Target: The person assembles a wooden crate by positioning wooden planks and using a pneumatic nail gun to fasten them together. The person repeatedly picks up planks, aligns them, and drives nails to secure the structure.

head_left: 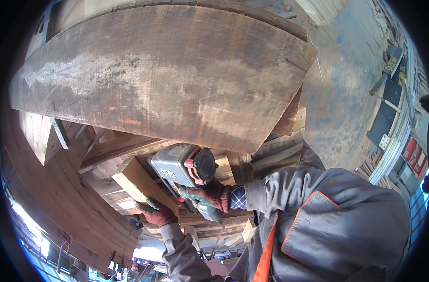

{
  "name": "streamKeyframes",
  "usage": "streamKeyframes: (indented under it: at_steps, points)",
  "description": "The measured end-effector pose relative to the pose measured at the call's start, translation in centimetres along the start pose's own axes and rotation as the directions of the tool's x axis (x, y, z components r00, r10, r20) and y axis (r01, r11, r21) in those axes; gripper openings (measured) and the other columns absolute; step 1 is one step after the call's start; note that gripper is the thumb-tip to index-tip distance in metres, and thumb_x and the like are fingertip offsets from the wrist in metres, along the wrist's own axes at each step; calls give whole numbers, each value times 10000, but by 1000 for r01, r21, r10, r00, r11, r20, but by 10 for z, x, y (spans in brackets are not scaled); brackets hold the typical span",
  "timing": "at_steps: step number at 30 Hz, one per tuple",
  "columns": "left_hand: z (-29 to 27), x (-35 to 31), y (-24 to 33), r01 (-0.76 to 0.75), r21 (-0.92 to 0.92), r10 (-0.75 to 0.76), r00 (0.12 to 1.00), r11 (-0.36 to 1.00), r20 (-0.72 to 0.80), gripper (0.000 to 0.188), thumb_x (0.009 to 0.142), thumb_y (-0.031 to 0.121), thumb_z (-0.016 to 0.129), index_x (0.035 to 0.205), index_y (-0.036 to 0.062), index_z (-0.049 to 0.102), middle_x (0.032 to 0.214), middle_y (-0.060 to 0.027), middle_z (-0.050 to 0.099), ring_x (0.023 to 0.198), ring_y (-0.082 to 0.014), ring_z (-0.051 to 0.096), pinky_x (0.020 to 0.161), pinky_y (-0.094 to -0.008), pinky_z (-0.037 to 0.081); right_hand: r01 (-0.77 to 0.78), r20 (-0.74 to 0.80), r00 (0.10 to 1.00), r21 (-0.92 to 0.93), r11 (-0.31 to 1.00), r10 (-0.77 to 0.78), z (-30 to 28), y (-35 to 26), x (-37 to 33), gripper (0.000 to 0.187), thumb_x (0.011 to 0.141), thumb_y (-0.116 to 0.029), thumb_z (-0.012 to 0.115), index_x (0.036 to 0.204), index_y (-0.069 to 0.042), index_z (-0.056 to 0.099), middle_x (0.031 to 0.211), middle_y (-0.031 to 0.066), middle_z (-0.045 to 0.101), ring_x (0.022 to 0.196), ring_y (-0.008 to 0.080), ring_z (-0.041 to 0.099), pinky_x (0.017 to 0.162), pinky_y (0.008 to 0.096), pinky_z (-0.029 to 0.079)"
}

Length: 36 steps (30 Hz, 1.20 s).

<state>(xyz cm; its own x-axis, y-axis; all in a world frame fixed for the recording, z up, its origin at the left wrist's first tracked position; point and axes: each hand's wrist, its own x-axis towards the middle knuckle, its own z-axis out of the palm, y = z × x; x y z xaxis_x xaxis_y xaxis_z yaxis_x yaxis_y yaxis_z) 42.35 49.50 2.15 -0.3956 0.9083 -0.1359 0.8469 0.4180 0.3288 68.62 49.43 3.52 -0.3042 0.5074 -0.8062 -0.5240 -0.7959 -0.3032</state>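
A grey nail gun (172,164) with red trim and a black round cap is in my right hand (209,196), whose red-and-green work glove wraps its handle. The gun's nose points left and is partly hidden behind its body. Just left of it lies a pale wooden block (138,181), slanting away from me. My left hand (157,212), in a like glove, grips the near end of this block, fingers on its edge. Both hands work in a gap among wooden boards, below a wide weathered plank.
The wide weathered plank (167,75) spans the far side, its right end angled toward me. A long curved timber (68,197) runs along the left. A dusty floor (339,84) stretches at far right, beside stacked pale strips and a red case (415,156).
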Motion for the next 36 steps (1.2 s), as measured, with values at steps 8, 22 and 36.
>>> streamKeyframes:
  at_steps: [8,22,36]
  points:
    - [-2,-1,2,-16,165,9,999,986,43,692,1019,477,572,1475,-24,432,1316,-270,622,1160,-398,633,945,-448,507,-17,53,998,-23,1000,18,5,-10,-1,708,885,-228,788,1481,-44,452,1440,159,545,1280,260,545,1091,397,440]
    - [-12,-4,22,-71,63,74,997,995,-37,690,951,455,644,1442,-6,495,1283,-266,641,1138,-454,642,924,-467,531,-263,183,961,394,881,206,-4,31,5,394,949,-125,717,1314,-11,620,1139,101,723,815,169,665,724,321,559]
    - [-20,2,29,-35,31,34,999,999,31,634,964,326,648,1465,-16,463,1315,-265,622,1172,-430,634,967,-442,515,-125,40,992,249,960,118,-30,55,25,433,958,-113,694,1354,-1,560,1176,124,696,922,200,680,832,343,571]
